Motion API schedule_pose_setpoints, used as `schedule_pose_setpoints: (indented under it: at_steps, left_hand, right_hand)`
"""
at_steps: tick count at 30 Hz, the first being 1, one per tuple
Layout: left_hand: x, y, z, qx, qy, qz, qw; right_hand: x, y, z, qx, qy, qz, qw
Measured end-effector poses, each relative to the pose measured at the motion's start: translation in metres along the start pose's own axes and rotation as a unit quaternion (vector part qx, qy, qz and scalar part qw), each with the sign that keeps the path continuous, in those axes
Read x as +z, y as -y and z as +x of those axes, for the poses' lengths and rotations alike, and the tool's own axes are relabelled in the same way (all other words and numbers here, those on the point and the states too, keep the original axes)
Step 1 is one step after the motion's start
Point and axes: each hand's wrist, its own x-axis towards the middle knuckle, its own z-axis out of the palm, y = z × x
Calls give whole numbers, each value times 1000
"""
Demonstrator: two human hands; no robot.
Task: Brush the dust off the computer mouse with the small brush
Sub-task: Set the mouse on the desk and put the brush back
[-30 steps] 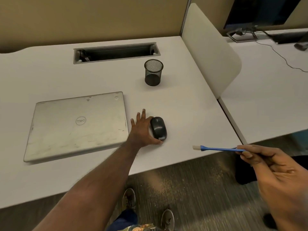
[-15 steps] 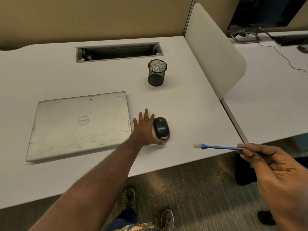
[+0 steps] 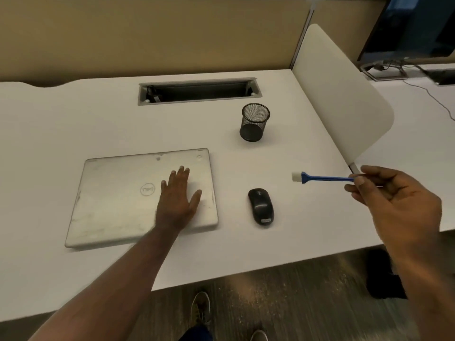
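Here our right hand (image 3: 394,205) pinched the light, stiff brush (image 3: 322,178) by its handle end; our left hand (image 3: 178,200) lay flat and empty at the frame's centre-left, the mouse (image 3: 261,206) untouched.

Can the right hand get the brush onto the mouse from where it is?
Probably yes. The right hand holds the brush above and right of the mouse, with bare desk between. The left hand lies flat on the laptop, clear of the mouse.
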Motion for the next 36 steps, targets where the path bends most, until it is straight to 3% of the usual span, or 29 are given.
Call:
schedule_pose_setpoints:
  at_steps: [4, 8, 15, 19, 27, 36]
  left_hand:
    - [-23, 37, 0, -33, 11, 152, 988]
    - [-34, 61, 0, -45, 17, 191, 980]
    - [-35, 73, -1, -48, 32, 192, 980]
    - [-34, 76, 1, -57, 34, 168, 983]
    - [-33, 77, 3, -65, 42, 137, 988]
    - [-32, 79, 2, -66, 39, 161, 984]
  right_hand:
    - [44, -9, 45, -36, 16, -19, 999]
    - [92, -25, 95, -44, 0, -35, 998]
    - [170, -41, 175, -33, -30, -30, 999]
    - [203, -50, 200, -40, -42, -111, 992]
    - [239, -68, 213, -9, -17, -222, 975]
    - [254, -69, 204, 3, -5, -250, 968]
